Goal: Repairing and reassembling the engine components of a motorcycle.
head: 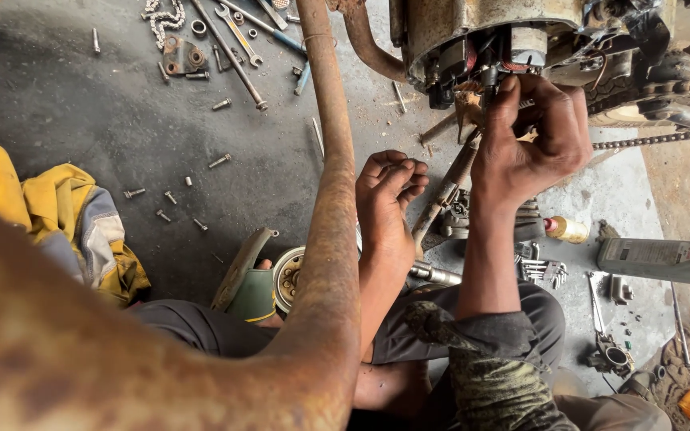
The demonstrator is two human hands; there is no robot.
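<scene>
under the engine (489,40), the right hand (533,140) is pinching a small part with fingers together; the left hand (389,199) is curling loosely, holding nothing, just below it.

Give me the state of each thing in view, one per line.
Right hand: fingers pinched at the engine.
Left hand: curled, empty.
Engine: side cover off, innards showing.
Oil bottle: lying flat, capped.
Chain: hanging off engine.
Bolts: loose on floor.
</scene>
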